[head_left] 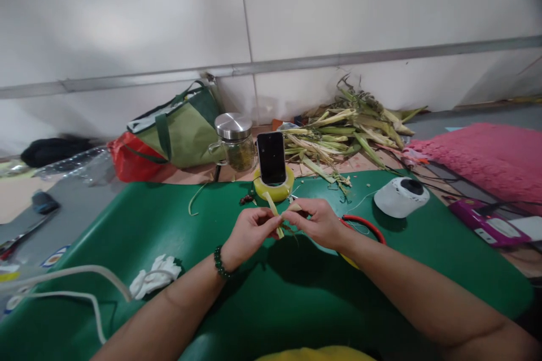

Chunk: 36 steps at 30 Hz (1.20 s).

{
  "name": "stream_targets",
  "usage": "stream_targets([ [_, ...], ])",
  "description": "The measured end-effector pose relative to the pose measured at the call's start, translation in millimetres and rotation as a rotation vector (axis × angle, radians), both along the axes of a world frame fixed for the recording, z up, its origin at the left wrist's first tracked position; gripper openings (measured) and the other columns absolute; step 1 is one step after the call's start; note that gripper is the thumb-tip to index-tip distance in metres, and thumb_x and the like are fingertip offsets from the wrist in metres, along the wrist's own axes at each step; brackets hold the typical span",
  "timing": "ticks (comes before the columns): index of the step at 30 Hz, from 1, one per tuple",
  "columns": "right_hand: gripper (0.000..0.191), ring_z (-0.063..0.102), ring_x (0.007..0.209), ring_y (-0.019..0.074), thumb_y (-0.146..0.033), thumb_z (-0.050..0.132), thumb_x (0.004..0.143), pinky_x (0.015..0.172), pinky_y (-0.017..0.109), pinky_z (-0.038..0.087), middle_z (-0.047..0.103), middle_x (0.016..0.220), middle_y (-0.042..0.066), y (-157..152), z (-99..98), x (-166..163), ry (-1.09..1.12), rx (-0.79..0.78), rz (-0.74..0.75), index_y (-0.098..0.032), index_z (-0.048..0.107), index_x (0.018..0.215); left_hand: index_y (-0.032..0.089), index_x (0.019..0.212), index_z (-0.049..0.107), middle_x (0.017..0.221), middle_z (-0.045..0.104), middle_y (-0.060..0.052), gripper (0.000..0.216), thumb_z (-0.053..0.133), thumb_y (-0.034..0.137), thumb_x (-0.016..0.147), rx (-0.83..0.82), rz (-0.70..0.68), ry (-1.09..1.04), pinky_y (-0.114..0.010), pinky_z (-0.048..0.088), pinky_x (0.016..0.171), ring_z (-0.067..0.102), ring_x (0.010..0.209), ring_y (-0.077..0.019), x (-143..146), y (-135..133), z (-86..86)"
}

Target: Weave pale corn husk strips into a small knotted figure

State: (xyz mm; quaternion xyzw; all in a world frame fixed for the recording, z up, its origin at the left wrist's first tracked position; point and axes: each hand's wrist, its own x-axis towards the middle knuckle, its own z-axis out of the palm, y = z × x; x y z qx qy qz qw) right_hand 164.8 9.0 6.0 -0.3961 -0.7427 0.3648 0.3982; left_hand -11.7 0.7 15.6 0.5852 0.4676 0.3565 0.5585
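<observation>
My left hand [253,234] pinches a pale green strip of corn husk [271,203] between thumb and fingers; a bead bracelet circles that wrist. My right hand [317,223] meets it fingertip to fingertip, closed on another pale husk piece [293,208]. Thin dark fibres dangle below the fingertips. Just beyond the hands, a phone [271,158] stands upright in a yellow roll of tape [275,192]. A red-handled tool [368,224] lies partly hidden behind my right forearm. The exact contact between the two husk pieces is too small to tell.
A heap of husks [351,130] lies at the back, near a lidded glass jar [237,149] and a green bag [186,130]. On the right are a white thread spool [398,198] and a purple power strip [486,223]. Crumpled tissue [156,276] and pale tubes [97,272] are at left.
</observation>
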Motion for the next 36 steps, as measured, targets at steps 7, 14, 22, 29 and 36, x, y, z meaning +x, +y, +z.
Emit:
stream_targets([
  [7,0.026,0.06,0.061,0.0136,-0.035,0.07,0.071,0.057,0.026,0.046,0.064,0.071,0.001,-3.3,-0.9,-7.9,0.106,-0.276,0.01,-0.019,0.054,0.083,0.013,0.063,0.064,0.055,0.066,-0.003,0.04,0.072,0.052,0.064,-0.047,0.072,-0.082,-0.023,0.048,0.052,0.06,0.051,-0.0137,2.0,-0.1,-0.2],
  [14,0.019,0.054,0.055,0.0118,-0.031,0.06,0.08,0.053,0.025,0.044,0.054,0.06,-0.003,1.3,-0.8,-1.7,0.13,-0.225,0.048,-0.02,0.044,0.076,0.012,0.075,0.067,0.064,0.07,-0.006,0.041,0.076,0.049,0.061,-0.191,0.084,-0.235,-0.03,0.054,0.063,0.066,0.059,-0.0176,1.1,0.0,-3.4],
  [22,0.014,0.051,0.083,0.0208,-0.031,0.061,0.08,0.072,0.035,0.039,0.063,0.088,0.007,-7.8,0.1,-8.5,-0.445,0.864,-0.056,-0.019,0.058,0.086,0.012,0.059,0.063,0.051,0.059,0.001,0.033,0.077,0.042,0.059,-0.109,0.217,-0.199,-0.02,0.042,0.05,0.052,0.048,-0.0089,7.7,0.0,-4.9],
  [29,0.008,0.052,0.079,0.0199,-0.016,0.051,0.083,0.072,0.034,0.041,0.064,0.081,0.008,-7.0,-4.1,-13.0,-0.432,0.895,-0.095,-0.017,0.058,0.081,0.012,0.063,0.063,0.058,0.063,-0.002,0.037,0.078,0.045,0.056,-0.229,0.245,-0.247,-0.023,0.046,0.054,0.058,0.053,-0.0112,7.3,0.4,-6.3],
  [36,0.019,0.052,0.064,0.0119,-0.024,0.051,0.088,0.061,0.024,0.042,0.057,0.067,0.001,0.2,-8.5,-7.1,-0.068,0.373,-0.1,-0.018,0.055,0.07,0.012,0.072,0.068,0.08,0.069,-0.007,0.031,0.07,0.043,0.068,0.092,0.142,-0.093,-0.025,0.052,0.06,0.062,0.066,-0.0153,7.2,-1.8,-11.7],
])
